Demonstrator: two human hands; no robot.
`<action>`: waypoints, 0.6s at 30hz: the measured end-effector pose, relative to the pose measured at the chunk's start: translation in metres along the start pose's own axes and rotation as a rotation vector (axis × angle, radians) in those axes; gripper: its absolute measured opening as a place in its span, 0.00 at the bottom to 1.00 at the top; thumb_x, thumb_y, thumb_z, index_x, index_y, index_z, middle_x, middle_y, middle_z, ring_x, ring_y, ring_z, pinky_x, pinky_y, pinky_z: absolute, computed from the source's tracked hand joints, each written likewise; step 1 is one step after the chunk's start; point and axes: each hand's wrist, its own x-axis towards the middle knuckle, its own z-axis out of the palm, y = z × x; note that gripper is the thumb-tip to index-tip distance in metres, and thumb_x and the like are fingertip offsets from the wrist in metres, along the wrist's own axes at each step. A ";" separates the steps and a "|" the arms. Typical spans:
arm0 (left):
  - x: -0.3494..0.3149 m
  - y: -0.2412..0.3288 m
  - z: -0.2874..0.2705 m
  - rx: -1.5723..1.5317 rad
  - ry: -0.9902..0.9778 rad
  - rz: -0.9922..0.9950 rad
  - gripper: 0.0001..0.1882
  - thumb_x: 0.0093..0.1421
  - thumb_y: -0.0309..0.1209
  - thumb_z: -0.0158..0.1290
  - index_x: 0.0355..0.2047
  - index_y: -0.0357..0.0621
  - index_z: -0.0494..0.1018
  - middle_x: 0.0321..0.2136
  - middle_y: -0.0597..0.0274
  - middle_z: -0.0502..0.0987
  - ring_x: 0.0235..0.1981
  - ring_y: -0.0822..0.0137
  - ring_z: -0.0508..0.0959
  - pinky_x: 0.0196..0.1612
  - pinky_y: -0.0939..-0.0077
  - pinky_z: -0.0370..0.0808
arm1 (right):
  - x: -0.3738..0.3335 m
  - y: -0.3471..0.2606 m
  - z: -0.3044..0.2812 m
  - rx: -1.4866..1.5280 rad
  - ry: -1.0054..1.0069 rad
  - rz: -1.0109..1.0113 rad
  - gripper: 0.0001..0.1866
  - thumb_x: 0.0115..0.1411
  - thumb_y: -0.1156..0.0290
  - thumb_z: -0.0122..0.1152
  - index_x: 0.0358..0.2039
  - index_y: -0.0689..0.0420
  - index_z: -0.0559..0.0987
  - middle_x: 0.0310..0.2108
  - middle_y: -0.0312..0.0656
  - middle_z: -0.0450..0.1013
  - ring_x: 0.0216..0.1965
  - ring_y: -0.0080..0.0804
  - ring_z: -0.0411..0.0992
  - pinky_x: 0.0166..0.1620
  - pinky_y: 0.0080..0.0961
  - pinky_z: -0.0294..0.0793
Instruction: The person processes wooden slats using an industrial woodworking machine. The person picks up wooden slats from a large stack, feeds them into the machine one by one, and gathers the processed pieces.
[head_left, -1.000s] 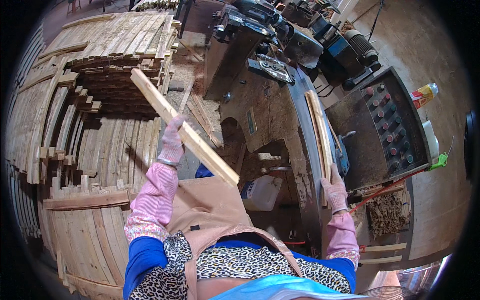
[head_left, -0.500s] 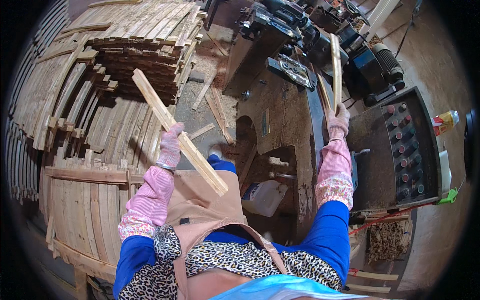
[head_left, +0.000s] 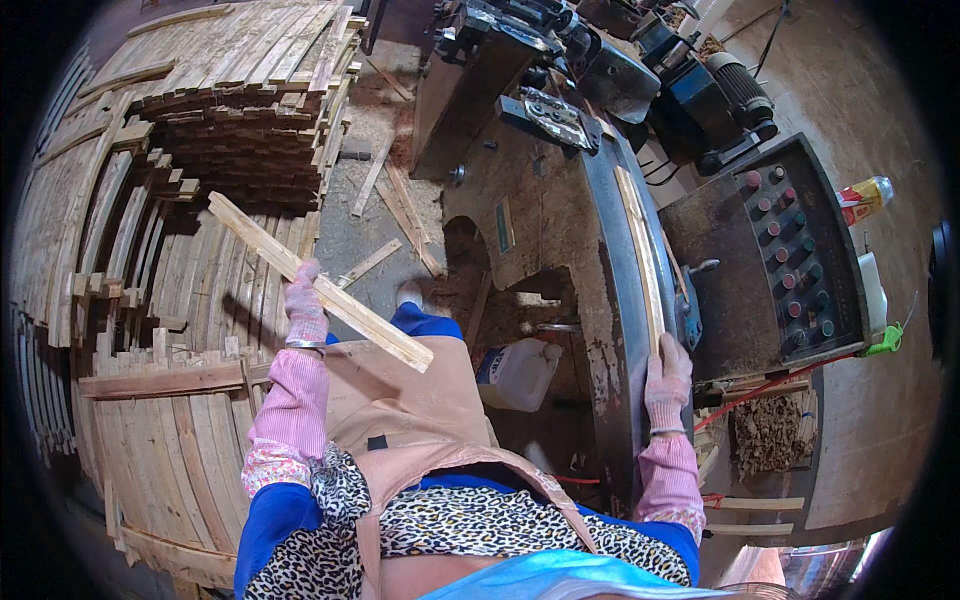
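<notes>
My left hand (head_left: 304, 303), in a pale pink knit glove, is closed around a pair of light wooden strips (head_left: 375, 329) lying side by side. They slant from the stacked lumber across to the front of my apron. Lower on the right, my gloved right hand (head_left: 667, 388) grips the near end of another wooden strip (head_left: 638, 258). That strip lies lengthwise along the metal machine bed (head_left: 612, 300), its far end pointing at the machine's feed section (head_left: 550, 118).
Stacked wooden strips (head_left: 180, 440) fill the left side. A control panel (head_left: 790, 255) with several buttons stands right of the bed. A white plastic jug (head_left: 522, 375) sits beneath the machine, and loose offcuts (head_left: 405, 205) litter the floor. A motor (head_left: 738, 88) is at the upper right.
My right hand has come back toward me and lowered its strip from a raised slant onto the machine bed. My left hand still holds its strips. The whole view has shifted slightly.
</notes>
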 end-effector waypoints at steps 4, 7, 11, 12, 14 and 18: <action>0.000 0.008 0.000 -0.002 -0.012 0.018 0.14 0.56 0.38 0.62 0.35 0.40 0.79 0.26 0.64 0.76 0.26 0.66 0.77 0.34 0.70 0.76 | 0.084 -0.020 0.043 0.082 0.209 -0.140 0.20 0.60 0.66 0.65 0.53 0.53 0.81 0.44 0.53 0.77 0.47 0.52 0.73 0.53 0.44 0.72; -0.016 0.021 -0.014 0.410 -0.127 0.407 0.14 0.58 0.38 0.61 0.38 0.41 0.80 0.26 0.65 0.77 0.26 0.67 0.77 0.34 0.70 0.76 | 0.161 -0.027 0.095 0.134 0.185 -0.215 0.18 0.61 0.64 0.65 0.52 0.52 0.82 0.39 0.54 0.78 0.43 0.52 0.75 0.49 0.43 0.75; -0.007 0.041 -0.014 0.072 -0.078 0.265 0.14 0.59 0.35 0.61 0.40 0.40 0.77 0.26 0.65 0.76 0.27 0.68 0.79 0.34 0.73 0.77 | 0.243 -0.002 0.159 0.270 0.213 -0.130 0.17 0.62 0.61 0.63 0.49 0.52 0.83 0.31 0.49 0.79 0.35 0.50 0.76 0.43 0.45 0.76; -0.023 0.051 -0.006 0.035 -0.037 0.218 0.14 0.59 0.35 0.62 0.40 0.41 0.76 0.26 0.66 0.75 0.27 0.69 0.79 0.34 0.74 0.77 | 0.247 -0.007 0.163 -0.075 0.202 -0.228 0.16 0.62 0.59 0.62 0.48 0.50 0.84 0.31 0.47 0.79 0.36 0.50 0.77 0.41 0.46 0.76; -0.044 0.083 -0.007 0.010 -0.001 0.180 0.14 0.59 0.36 0.62 0.39 0.40 0.77 0.27 0.65 0.76 0.28 0.70 0.79 0.37 0.73 0.79 | 0.242 -0.106 0.141 -0.035 0.008 -0.216 0.15 0.63 0.61 0.61 0.49 0.48 0.82 0.35 0.46 0.81 0.39 0.45 0.78 0.43 0.38 0.78; -0.057 0.098 0.063 -0.006 -0.168 0.370 0.12 0.62 0.37 0.57 0.37 0.41 0.80 0.31 0.63 0.78 0.31 0.67 0.80 0.41 0.69 0.81 | 0.143 -0.252 0.073 0.993 -0.870 -0.355 0.31 0.59 0.68 0.69 0.64 0.52 0.72 0.62 0.43 0.71 0.63 0.32 0.67 0.65 0.29 0.65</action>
